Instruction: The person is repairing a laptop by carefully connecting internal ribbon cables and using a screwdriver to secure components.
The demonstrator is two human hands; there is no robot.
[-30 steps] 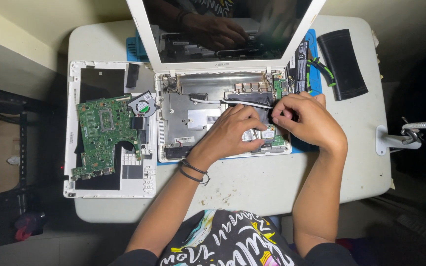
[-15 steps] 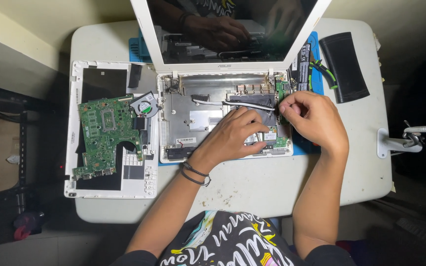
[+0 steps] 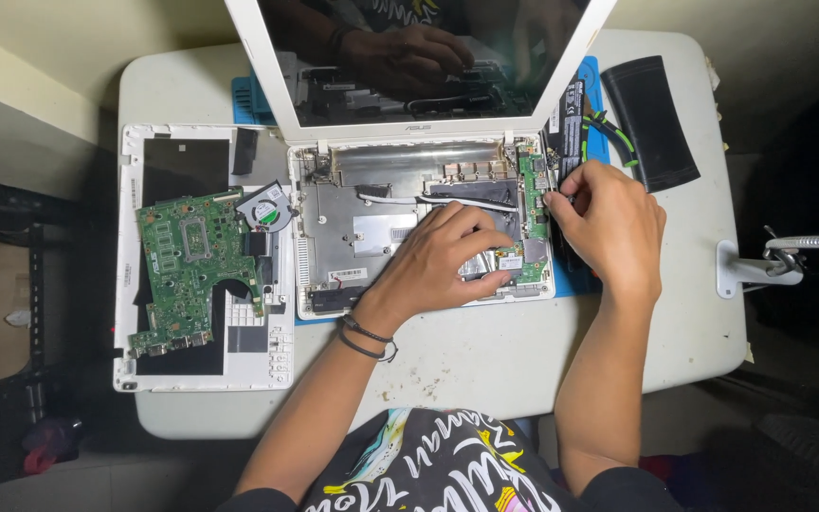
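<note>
Looks like we're mid-teardown, working on the small green side board (image 3: 533, 204) sitting at the right edge of the opened laptop base (image 3: 353, 237). The left hand (image 3: 443, 261) is lying flat inside the base just left of that board, fingers spread and pressing down to steady things. The right hand (image 3: 609, 223) is hovering at the base's right edge, fingertips pinched on something tiny by the board; can't tell what. Next move probably needs a gentle, straight pull, no twisting.

glossy laptop screen (image 3: 409, 57), matt white plastic table (image 3: 485, 360), bare metal chassis (image 3: 372, 237)
</note>
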